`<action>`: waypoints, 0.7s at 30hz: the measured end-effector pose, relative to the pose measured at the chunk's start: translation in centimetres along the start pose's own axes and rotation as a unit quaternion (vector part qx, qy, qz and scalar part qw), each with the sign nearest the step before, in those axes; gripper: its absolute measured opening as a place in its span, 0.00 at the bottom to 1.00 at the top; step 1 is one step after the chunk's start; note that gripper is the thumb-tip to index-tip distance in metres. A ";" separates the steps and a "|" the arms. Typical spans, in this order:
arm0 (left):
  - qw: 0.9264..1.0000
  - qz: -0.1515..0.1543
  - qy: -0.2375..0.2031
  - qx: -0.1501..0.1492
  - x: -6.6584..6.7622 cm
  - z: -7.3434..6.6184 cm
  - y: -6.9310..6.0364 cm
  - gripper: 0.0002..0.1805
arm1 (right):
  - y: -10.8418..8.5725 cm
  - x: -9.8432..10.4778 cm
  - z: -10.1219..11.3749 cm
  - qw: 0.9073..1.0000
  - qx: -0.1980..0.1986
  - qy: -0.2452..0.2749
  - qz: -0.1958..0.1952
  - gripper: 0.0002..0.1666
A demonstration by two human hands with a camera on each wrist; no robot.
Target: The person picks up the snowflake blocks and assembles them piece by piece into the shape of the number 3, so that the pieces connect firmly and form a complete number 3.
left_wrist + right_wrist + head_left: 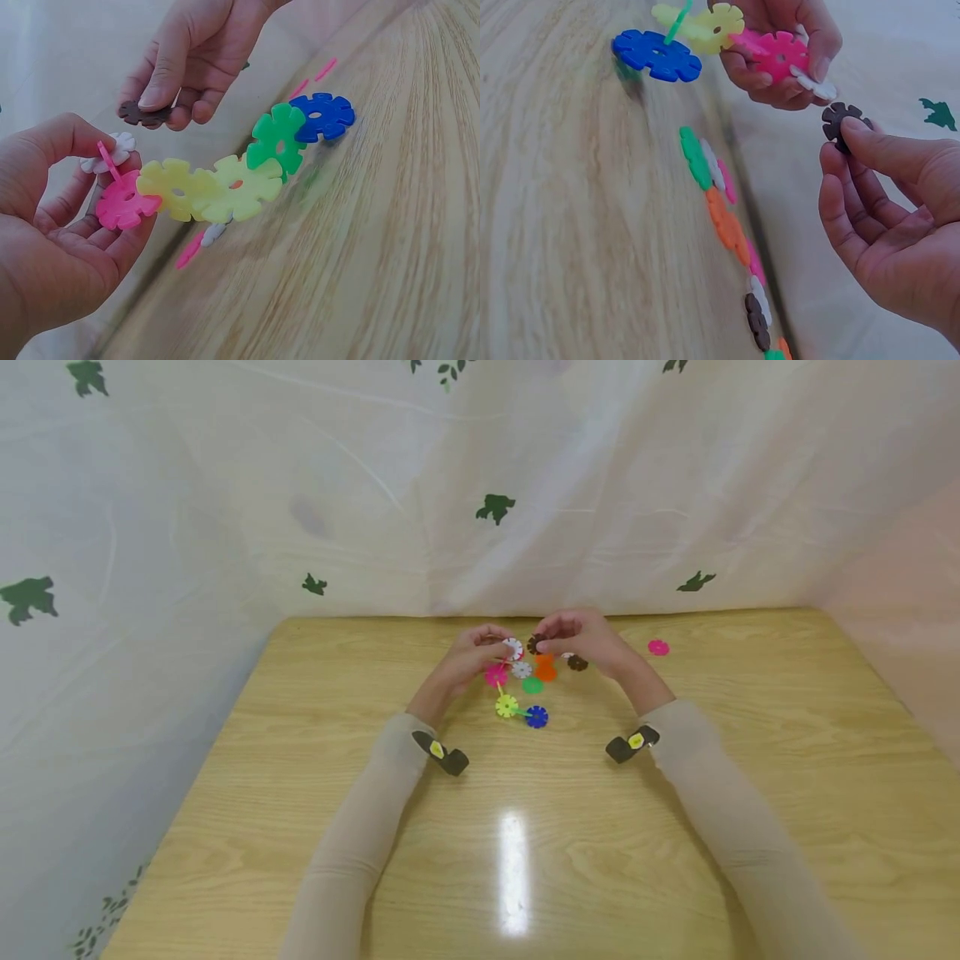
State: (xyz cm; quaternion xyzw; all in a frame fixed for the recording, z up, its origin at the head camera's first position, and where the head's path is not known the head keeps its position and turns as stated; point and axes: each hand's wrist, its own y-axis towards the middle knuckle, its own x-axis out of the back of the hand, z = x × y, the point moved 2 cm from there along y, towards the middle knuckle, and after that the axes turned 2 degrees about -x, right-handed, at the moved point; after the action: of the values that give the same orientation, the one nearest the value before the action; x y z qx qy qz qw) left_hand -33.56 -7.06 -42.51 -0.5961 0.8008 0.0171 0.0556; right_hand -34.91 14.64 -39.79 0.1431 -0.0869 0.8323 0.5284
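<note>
My left hand [471, 662] pinches a white notched disc [109, 153] at the end of a joined chain. From it the chain runs through pink discs [127, 199], yellow discs [238, 187] and a green disc [277, 141] to a blue disc [324, 118]. Between thumb and fingers, my right hand [900, 217] holds a loose dark brown disc [841, 126]. In the right wrist view this brown disc is close to the white one, with a small gap between them.
On the wooden table [300, 777] under and beside the hands lie loose discs: green [532, 686], white [522, 670], orange [546, 668] and brown [577, 662]. A pink disc [658, 647] lies apart at the right. Behind the table hangs a pale curtain [360, 510].
</note>
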 end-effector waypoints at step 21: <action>1.000 0.003 -0.013 -0.008 0.1 0.2 0.0 0.09 | 0.1 -1.0 -0.1 0.997 0.068 0.019 -0.038 0.07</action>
State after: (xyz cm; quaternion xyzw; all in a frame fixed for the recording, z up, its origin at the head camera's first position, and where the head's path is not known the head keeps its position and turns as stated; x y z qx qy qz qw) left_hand -33.58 -7.13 -42.69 -0.5934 0.8019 0.0313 0.0614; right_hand -34.59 13.76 -40.19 0.1664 -0.0146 0.8183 0.5499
